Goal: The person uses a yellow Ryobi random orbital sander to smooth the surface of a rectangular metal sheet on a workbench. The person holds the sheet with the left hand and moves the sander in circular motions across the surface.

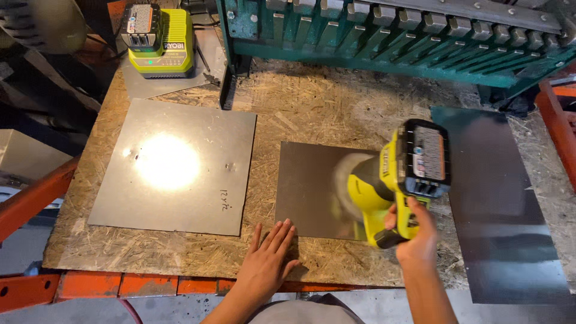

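- The middle metal sheet [306,186] lies flat on the tabletop [300,102], between a bigger shiny sheet [174,168] and a long dark sheet [498,198].
- The right hand [417,231] has its grip tight around the handle of a yellow-green power tool [399,180].
- The tool's round front end looks blurry and sits over the middle sheet.
- The left hand [270,255] is open and flat, fingers pressing the sheet's near corner.
- A battery charger [159,39] sits at the far left.
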